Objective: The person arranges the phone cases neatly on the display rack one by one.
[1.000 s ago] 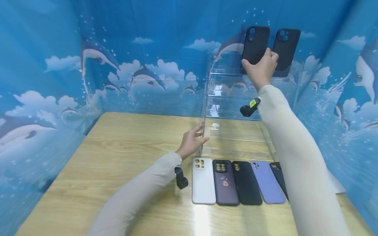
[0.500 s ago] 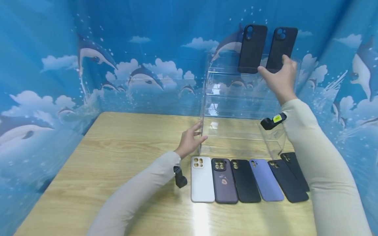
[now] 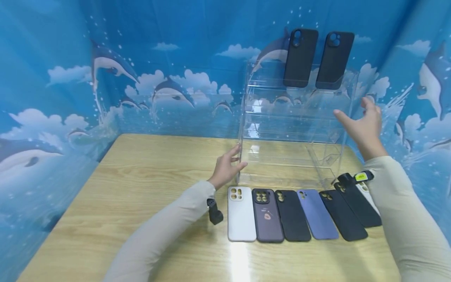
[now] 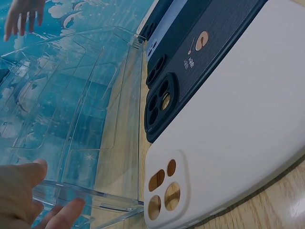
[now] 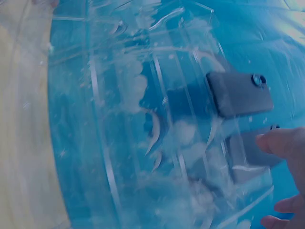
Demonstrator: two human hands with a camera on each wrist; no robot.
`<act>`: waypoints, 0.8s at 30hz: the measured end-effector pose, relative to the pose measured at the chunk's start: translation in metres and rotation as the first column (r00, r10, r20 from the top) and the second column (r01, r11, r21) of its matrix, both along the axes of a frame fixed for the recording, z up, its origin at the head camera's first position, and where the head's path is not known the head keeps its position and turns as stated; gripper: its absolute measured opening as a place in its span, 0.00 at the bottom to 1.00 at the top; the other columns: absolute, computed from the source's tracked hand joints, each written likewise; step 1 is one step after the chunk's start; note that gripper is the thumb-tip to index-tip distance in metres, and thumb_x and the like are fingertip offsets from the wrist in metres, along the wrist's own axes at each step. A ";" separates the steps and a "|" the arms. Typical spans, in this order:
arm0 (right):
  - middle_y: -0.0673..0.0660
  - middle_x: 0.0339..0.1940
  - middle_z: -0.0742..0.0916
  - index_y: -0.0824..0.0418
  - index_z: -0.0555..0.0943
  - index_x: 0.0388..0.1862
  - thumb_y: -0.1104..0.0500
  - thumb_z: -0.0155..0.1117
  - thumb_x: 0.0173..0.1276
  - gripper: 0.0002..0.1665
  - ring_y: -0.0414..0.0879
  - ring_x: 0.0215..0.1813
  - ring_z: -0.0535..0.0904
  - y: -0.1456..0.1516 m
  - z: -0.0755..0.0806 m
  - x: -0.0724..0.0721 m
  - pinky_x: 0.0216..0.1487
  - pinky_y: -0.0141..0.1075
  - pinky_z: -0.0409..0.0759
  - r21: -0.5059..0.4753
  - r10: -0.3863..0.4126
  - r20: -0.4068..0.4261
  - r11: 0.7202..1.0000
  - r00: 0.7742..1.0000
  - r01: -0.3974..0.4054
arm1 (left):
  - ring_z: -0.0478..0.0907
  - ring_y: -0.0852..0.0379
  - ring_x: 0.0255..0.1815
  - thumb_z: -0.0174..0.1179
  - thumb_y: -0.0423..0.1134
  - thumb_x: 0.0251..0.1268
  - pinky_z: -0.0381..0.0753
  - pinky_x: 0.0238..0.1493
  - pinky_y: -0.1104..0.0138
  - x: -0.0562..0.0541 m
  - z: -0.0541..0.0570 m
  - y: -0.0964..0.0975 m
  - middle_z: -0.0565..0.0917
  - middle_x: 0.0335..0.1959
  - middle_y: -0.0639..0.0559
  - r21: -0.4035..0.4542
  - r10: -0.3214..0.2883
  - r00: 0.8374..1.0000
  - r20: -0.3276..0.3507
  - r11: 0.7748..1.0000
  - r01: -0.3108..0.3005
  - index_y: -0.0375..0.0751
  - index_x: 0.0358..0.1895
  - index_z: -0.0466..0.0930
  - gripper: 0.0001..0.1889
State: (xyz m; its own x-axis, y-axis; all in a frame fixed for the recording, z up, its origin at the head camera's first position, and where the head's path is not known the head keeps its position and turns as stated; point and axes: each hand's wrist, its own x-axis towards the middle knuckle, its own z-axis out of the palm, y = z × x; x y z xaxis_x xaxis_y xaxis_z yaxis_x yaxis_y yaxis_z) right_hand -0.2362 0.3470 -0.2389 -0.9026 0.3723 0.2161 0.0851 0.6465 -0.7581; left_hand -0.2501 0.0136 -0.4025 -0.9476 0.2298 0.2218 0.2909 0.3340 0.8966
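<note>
Two black phone cases [image 3: 300, 58] [image 3: 334, 60] lean side by side on the top tier of a clear acrylic display rack [image 3: 275, 129]. My left hand [image 3: 225, 167] grips the rack's left side panel, thumb on one side of its edge and fingers on the other, as the left wrist view also shows. My right hand [image 3: 366, 125] is in the air by the rack's right side, thumb and fingers spread, holding nothing. In front of the rack, a white phone case [image 3: 242, 215], a dark purple phone case [image 3: 267, 219] and a black phone case [image 3: 293, 217] lie in a row.
The row continues rightward with a lavender phone case [image 3: 318, 215], more black phone cases [image 3: 344, 216] and a pale one partly under the right sleeve [image 3: 405, 211]. A blue dolphin-print curtain [image 3: 197, 47] hangs behind the wooden table [image 3: 155, 168].
My right hand has moved from the left black case on the top tier, past the right one, then down and right away from both. My left hand stays at the rack.
</note>
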 end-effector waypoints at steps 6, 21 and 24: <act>0.64 0.78 0.48 0.54 0.38 0.79 0.32 0.55 0.64 0.58 0.62 0.77 0.43 0.026 -0.023 0.027 0.72 0.64 0.54 0.010 -0.005 0.049 1.000 0.999 0.005 | 0.79 0.44 0.56 0.66 0.35 0.59 0.86 0.46 0.65 0.001 0.001 0.000 0.70 0.68 0.45 -0.001 0.005 1.000 0.009 1.000 -0.005 0.47 0.72 0.62 0.36; 0.76 0.75 0.46 0.65 0.36 0.77 0.40 0.54 0.69 0.55 0.76 0.72 0.41 0.092 -0.098 0.085 0.63 0.74 0.53 0.051 -0.010 0.179 0.999 0.984 0.000 | 0.79 0.44 0.57 0.66 0.35 0.59 0.85 0.47 0.66 0.002 0.002 0.001 0.70 0.68 0.46 0.004 -0.001 1.000 0.012 1.000 0.001 0.47 0.72 0.61 0.37; 0.78 0.73 0.45 0.66 0.36 0.77 0.40 0.54 0.69 0.55 0.77 0.72 0.39 0.105 -0.120 0.090 0.61 0.75 0.52 0.067 -0.016 0.207 0.998 0.978 0.002 | 0.79 0.44 0.57 0.66 0.35 0.59 0.85 0.47 0.66 0.002 0.002 0.001 0.70 0.68 0.46 0.001 0.003 1.000 0.019 1.000 -0.003 0.47 0.72 0.61 0.37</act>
State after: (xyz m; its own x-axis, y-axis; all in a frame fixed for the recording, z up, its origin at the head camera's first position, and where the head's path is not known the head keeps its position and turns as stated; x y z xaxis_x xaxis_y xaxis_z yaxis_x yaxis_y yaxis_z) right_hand -0.1457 0.4520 -0.3587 -0.9271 0.3718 0.0486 0.2423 0.6931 -0.6789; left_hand -0.2477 0.0145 -0.4005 -0.9522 0.2270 0.2043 0.2732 0.3341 0.9021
